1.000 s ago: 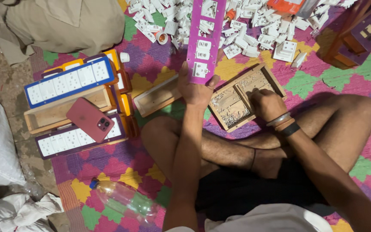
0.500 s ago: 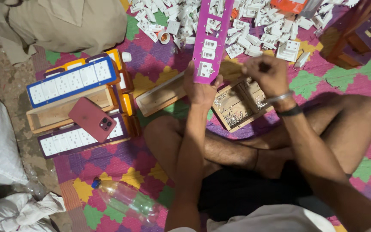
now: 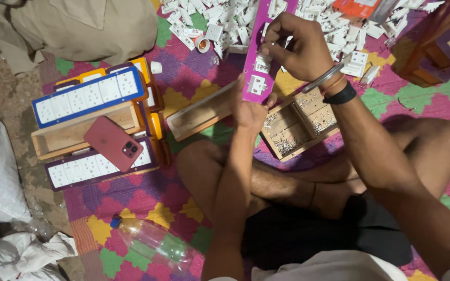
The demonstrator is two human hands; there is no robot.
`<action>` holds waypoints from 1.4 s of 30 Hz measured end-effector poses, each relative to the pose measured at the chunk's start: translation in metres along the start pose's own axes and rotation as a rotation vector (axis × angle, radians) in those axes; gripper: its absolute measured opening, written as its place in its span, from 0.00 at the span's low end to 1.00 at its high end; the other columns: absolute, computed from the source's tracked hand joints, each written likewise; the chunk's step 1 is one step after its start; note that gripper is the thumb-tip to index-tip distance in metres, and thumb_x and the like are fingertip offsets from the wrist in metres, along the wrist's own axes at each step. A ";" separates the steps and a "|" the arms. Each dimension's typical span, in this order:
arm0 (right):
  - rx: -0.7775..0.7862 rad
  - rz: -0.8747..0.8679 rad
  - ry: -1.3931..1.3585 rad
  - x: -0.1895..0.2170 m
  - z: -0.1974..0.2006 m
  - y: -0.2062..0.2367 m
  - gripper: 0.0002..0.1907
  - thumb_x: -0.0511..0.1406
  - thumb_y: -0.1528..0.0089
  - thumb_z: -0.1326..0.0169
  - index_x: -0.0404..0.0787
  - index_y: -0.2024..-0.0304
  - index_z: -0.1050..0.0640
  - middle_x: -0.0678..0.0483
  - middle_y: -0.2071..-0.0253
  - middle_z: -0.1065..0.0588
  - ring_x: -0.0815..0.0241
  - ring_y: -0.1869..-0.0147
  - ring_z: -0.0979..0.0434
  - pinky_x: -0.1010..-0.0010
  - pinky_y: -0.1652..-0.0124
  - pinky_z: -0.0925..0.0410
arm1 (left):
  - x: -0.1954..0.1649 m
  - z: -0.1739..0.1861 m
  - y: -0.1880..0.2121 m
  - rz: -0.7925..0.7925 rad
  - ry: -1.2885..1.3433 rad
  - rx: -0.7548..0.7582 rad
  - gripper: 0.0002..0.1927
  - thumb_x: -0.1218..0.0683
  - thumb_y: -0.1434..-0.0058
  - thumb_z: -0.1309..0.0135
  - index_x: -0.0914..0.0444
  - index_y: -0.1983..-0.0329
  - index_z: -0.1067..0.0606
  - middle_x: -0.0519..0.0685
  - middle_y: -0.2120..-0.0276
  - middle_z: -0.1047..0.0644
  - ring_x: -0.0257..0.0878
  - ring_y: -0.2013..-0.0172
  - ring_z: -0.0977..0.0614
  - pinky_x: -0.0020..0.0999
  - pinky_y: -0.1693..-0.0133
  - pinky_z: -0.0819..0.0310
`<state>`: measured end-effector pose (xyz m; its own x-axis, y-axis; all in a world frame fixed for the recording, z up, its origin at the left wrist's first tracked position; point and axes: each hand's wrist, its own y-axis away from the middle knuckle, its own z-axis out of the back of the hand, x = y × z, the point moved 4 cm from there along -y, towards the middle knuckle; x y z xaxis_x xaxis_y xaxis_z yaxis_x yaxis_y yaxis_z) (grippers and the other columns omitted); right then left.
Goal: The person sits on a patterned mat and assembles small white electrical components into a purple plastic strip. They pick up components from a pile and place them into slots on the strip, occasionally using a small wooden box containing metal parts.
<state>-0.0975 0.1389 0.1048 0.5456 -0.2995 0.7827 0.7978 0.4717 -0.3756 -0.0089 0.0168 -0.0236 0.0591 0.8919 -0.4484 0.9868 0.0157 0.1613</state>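
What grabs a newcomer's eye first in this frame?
Likely the magenta switch panel, held upright at top centre: the left hand grips its lower end while the right hand works at a white socket on it. Next, the red phone lying on stacked switchboards at left, and the heap of white switch parts along the top.

White parts heap [image 3: 220,26] beyond, wooden trays [image 3: 295,125] beneath.

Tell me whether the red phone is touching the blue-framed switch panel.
Apart. The head view shows the red phone lying across the open wooden box, whose wooden wall shows between it and the blue-framed switch panel.
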 end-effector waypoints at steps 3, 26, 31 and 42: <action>0.083 0.006 -0.037 0.006 0.002 -0.004 0.10 0.27 0.34 0.34 0.36 0.58 0.25 0.57 0.64 0.21 0.70 0.60 0.19 0.77 0.62 0.28 | -0.002 -0.005 0.002 -0.028 0.004 0.043 0.21 0.37 0.28 0.50 0.58 0.50 0.28 0.45 0.63 0.24 0.35 0.66 0.25 0.35 0.70 0.36; -0.176 0.145 0.378 0.029 -0.022 0.028 0.05 0.31 0.33 0.35 0.35 0.60 0.19 0.48 0.65 0.26 0.51 0.62 0.23 0.61 0.63 0.31 | 0.002 -0.004 0.005 0.001 -0.046 -0.056 0.18 0.41 0.29 0.54 0.58 0.49 0.30 0.44 0.64 0.26 0.34 0.67 0.25 0.33 0.70 0.31; -0.249 0.030 0.154 0.004 -0.021 0.014 0.06 0.31 0.35 0.35 0.36 0.61 0.20 0.52 0.68 0.25 0.61 0.69 0.25 0.69 0.69 0.34 | 0.005 -0.003 0.004 -0.040 -0.183 0.009 0.22 0.40 0.29 0.57 0.61 0.45 0.29 0.44 0.66 0.27 0.34 0.71 0.26 0.33 0.72 0.31; -0.337 -0.161 -0.325 -0.059 -0.034 0.027 0.11 0.26 0.30 0.43 0.38 0.51 0.32 0.59 0.65 0.31 0.69 0.66 0.25 0.76 0.66 0.29 | 0.000 -0.011 0.002 -0.109 -0.372 0.011 0.29 0.42 0.30 0.54 0.60 0.31 0.32 0.43 0.67 0.29 0.32 0.73 0.29 0.31 0.72 0.34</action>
<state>-0.0997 0.1410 0.0313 0.3426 -0.0468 0.9383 0.9334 0.1300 -0.3344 -0.0082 0.0214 -0.0139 0.0026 0.6605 -0.7508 0.9917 0.0948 0.0869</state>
